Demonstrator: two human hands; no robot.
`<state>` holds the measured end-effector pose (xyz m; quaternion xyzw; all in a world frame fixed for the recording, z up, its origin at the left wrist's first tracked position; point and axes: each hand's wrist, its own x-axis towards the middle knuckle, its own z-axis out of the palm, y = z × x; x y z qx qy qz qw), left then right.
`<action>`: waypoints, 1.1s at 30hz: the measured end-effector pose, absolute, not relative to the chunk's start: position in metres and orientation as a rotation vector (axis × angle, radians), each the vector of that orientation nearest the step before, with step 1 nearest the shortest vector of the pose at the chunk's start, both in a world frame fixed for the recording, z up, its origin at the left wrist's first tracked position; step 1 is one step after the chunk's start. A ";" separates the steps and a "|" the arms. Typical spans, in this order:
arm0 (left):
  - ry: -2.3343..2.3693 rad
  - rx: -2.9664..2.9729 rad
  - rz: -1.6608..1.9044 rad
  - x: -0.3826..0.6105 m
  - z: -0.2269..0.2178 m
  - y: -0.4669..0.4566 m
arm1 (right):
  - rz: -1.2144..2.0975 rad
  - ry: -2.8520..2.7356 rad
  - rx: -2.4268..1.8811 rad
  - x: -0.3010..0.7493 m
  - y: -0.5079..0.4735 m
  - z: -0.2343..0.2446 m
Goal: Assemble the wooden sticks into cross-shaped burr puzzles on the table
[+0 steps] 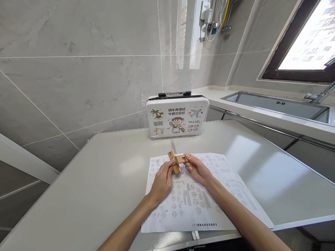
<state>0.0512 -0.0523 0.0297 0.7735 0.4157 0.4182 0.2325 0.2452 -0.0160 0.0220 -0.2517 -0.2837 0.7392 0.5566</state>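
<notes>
A view from a head-worn camera looks down at a person's two bare forearms reaching forward over a pale grey desk (86, 181).

On the left, the left hand (161, 183) rests knuckles-up, its fingers (167, 168) closed around the lower end of a small wooden puzzle (176, 162). The puzzle is made of short, pale brown, notched bars crossed over one another: one bar stands tilted, another lies across it. It is held just above a large printed sheet (209, 205) covered with small diagrams, which lies flat on the desk under both hands.

On the right, the right hand (197, 169) faces palm inward, and its fingers pinch the right end of the crosswise bar. Both hands are therefore gripping the same object, one at each side, near the middle of the desk.

The puzzle looks light, rigid and dry, and the bare wood should give good friction. Judging by the loose crossing, the bars may slide apart, so holding each bar at its end, as the hands do now, seems the steadiest grip. The notched middles look thinner and likelier to snap under force.

Further back, against the grey tiled wall, stands a small white case (178, 118) with cartoon travel pictures and a black handle. At the far right, a steel sink (277, 104) sits in a counter beneath a bright window (309, 42).
</notes>
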 end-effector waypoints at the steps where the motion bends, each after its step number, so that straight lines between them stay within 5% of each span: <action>1: 1.137 2.122 1.153 0.051 0.030 -0.053 | 1.739 -0.678 -0.604 0.245 -0.016 0.022; 33: 0.908 1.886 1.073 0.051 0.027 -0.058 | 1.765 -1.068 -0.710 0.236 -0.027 0.025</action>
